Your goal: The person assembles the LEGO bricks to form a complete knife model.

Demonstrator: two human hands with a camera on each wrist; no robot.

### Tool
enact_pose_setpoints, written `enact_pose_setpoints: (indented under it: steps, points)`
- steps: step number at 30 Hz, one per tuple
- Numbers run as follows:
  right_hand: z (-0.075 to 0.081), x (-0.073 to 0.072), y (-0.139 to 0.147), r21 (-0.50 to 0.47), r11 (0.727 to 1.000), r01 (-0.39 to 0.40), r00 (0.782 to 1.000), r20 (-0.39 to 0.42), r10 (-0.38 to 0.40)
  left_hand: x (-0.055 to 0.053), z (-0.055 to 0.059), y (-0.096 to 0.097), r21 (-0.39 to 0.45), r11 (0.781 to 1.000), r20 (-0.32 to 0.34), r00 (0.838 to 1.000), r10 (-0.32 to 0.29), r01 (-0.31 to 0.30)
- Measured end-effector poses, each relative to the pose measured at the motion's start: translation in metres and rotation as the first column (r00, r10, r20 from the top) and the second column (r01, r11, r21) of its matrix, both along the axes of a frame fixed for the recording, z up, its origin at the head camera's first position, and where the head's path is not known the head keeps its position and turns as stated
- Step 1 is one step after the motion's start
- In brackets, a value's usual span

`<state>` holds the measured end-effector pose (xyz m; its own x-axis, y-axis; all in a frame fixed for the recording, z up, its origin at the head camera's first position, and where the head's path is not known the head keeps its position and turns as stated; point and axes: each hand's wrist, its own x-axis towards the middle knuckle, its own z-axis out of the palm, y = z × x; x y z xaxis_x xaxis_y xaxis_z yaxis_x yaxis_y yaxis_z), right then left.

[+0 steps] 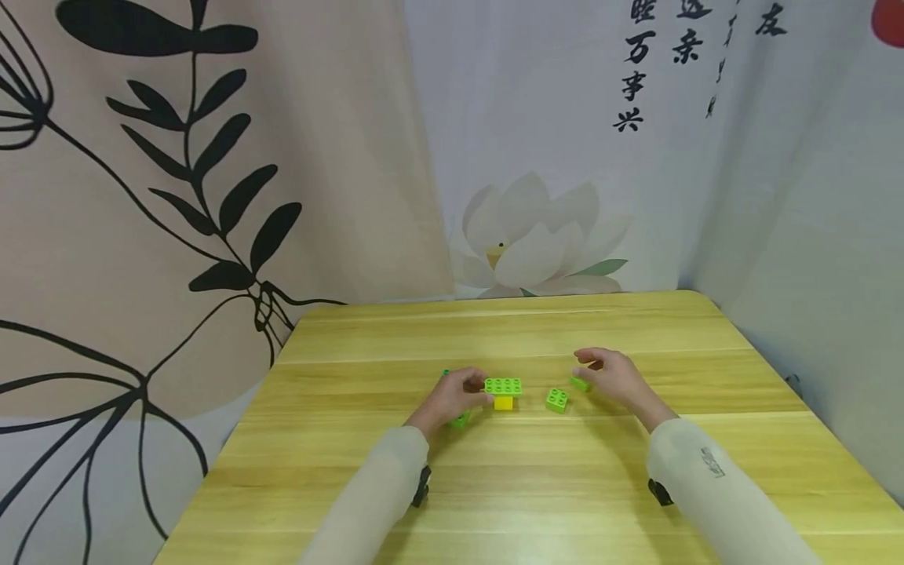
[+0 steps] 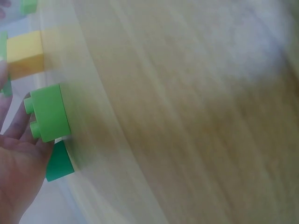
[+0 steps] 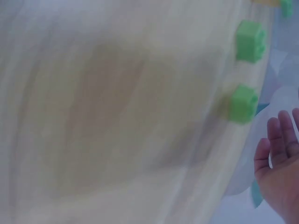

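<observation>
My left hand grips the left end of a flat light-green building brick, fingertips at its edge. That brick sits across the top of a yellow brick, making a T shape. Below the left palm are a light-green brick and a darker green brick, both mostly hidden by the hand in the head view. My right hand hovers with loosely bent fingers and holds nothing. Nearest it is a small green brick, partly covered by the fingers in the head view.
Another green brick, studs up, stands between the two hands. The wooden table ends at the back against a printed curtain with plant and lotus designs. Dark wrist straps show at the sleeve cuffs.
</observation>
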<state>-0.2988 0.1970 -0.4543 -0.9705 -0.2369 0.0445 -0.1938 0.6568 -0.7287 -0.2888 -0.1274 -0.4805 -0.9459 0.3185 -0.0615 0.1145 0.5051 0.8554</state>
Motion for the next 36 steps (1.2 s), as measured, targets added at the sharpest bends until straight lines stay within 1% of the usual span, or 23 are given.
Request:
enact_pose_setpoints:
  steps: [6, 9, 13, 16, 18, 23, 30, 36]
  points:
    - [-0.019, 0.001, 0.019, 0.006, 0.997, 0.075, 0.996, 0.042, -0.076, 0.002, 0.0, 0.001, -0.003, 1.0, -0.003, 1.0, 0.0, 0.0]
    - [-0.028, 0.0, 0.024, 0.013, 0.995, 0.096, 0.994, 0.052, -0.097, 0.003, 0.0, 0.001, 0.005, 1.0, -0.001, 1.0, 0.0, 0.0]
    - [-0.035, -0.001, 0.024, 0.003, 0.994, 0.107, 0.991, 0.084, -0.107, 0.003, -0.001, 0.002, 0.008, 1.0, -0.003, 1.0, 0.0, 0.0]
    - [-0.037, 0.0, 0.021, -0.005, 0.993, 0.114, 0.987, 0.11, -0.113, 0.003, -0.001, 0.003, 0.006, 1.0, -0.004, 1.0, -0.002, 0.002]
    - [-0.036, 0.001, 0.019, 0.003, 0.993, 0.118, 0.987, 0.112, -0.118, 0.003, -0.001, 0.004, 0.011, 1.0, -0.001, 1.0, -0.002, 0.002]
    - [-0.034, 0.003, 0.013, 0.033, 0.993, 0.117, 0.989, 0.087, -0.12, 0.003, 0.0, 0.006, 0.017, 1.0, 0.0, 1.0, 0.003, -0.003]
    - [-0.034, 0.001, 0.01, 0.038, 0.988, 0.148, 0.985, 0.081, -0.151, 0.002, -0.001, 0.006, 0.019, 1.0, -0.017, 1.0, -0.009, 0.009]
    - [-0.034, 0.001, 0.009, 0.052, 0.988, 0.143, 0.988, 0.059, -0.146, 0.002, -0.001, 0.005, 0.019, 1.0, -0.015, 1.0, -0.008, 0.009]
